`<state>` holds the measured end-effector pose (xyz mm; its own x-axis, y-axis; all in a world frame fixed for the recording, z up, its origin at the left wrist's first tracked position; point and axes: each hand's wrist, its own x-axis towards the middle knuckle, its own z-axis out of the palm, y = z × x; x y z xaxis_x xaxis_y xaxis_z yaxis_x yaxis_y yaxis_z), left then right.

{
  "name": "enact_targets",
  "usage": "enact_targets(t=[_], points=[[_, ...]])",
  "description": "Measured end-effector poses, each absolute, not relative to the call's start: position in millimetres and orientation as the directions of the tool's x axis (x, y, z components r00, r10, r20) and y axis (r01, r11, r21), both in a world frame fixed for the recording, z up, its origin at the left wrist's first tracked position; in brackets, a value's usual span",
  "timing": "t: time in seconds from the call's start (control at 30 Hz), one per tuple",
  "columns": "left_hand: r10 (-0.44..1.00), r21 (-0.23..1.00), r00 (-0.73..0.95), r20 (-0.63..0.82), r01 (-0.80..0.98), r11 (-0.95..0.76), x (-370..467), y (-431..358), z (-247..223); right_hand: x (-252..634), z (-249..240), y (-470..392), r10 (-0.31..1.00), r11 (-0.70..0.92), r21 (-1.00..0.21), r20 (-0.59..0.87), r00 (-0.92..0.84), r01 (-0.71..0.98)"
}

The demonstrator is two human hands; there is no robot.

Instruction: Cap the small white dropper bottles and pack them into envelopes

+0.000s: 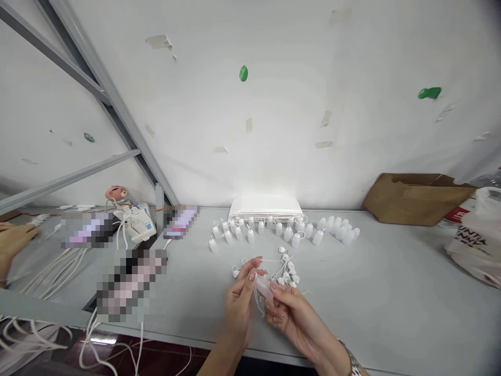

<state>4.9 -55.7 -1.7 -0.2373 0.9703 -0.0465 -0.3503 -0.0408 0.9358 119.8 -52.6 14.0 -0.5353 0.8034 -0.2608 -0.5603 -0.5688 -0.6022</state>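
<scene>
Above the grey table (391, 292), my left hand (239, 305) and right hand (293, 316) together pinch one small translucent bottle (263, 284), loose caps (287, 274) just beyond.

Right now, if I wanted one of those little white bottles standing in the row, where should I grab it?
Probably by its rounded body, pinched from above. The bottles in the row stand upright and close together, so side access looks tight. An end one, like that at the left, leaves more room for fingers.
</scene>
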Motion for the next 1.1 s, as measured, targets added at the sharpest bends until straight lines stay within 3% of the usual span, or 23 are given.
enact_targets(t=[0.07,0.2,0.27,0.37,0.53,0.67,0.73,0.83,0.93,1.03,1.1], points=[[0.963,0.953,-0.269,-0.033,-0.3,-0.051,3.0,-55.2,-0.3,118.1,12.6,-52.7,0.814,-0.547,-0.64,-0.253,-0.523,-0.54],[0.924,0.975,-0.382,-0.019,-0.212,-0.067,1.8,-56.1,2.5,114.9,6.9,-55.1,0.953,-0.232,-0.875,-0.117,-0.279,-0.424],[0.929,0.967,-0.369,-0.038,-0.247,-0.058,2.3,-57.1,4.0,114.6,5.1,-56.5,0.975,-0.145,-0.919,-0.07,-0.209,-0.367],[0.947,0.932,-0.309,-0.088,-0.362,-0.031,2.9,-59.2,7.1,115.3,7.7,-58.1,0.972,-0.158,-0.927,-0.085,-0.218,-0.341],[0.979,0.849,-0.162,-0.125,-0.529,0.021,2.6,-62.7,12.0,119.1,22.4,-57.6,0.901,-0.346,-0.807,-0.144,-0.408,-0.479],[0.995,0.878,-0.099,-0.035,-0.478,-0.017,0.7,-62.2,12.4,122.3,25.7,-53.3,0.752,-0.607,-0.565,-0.18,-0.634,-0.559],[0.992,0.901,-0.129,-0.014,-0.432,-0.044,0.3,-61.5,10.7,122.2,24.2,-50.9,0.72,-0.648,-0.529,-0.189,-0.668,-0.548],[0.966,0.92,-0.257,-0.034,-0.385,-0.069,1.8,-61.6,6.9,120.1,19.5,-50.8,0.841,-0.456,-0.731,-0.167,-0.515,-0.508],[0.942,0.913,-0.328,-0.072,-0.402,-0.07,4.8,-62.9,4.5,118.1,10.7,-56.1,0.954,-0.194,-0.916,-0.092,-0.285,-0.351],[0.95,0.9,-0.305,-0.074,-0.431,-0.068,7.5,-63.7,4.6,117.7,3.2,-61.4,0.984,-0.083,-0.968,-0.042,-0.173,-0.237],[0.963,0.898,-0.26,-0.074,-0.437,-0.049,8.3,-63.4,5.1,118.1,3.3,-61.7,0.978,-0.117,-0.963,-0.069,-0.197,-0.243]])
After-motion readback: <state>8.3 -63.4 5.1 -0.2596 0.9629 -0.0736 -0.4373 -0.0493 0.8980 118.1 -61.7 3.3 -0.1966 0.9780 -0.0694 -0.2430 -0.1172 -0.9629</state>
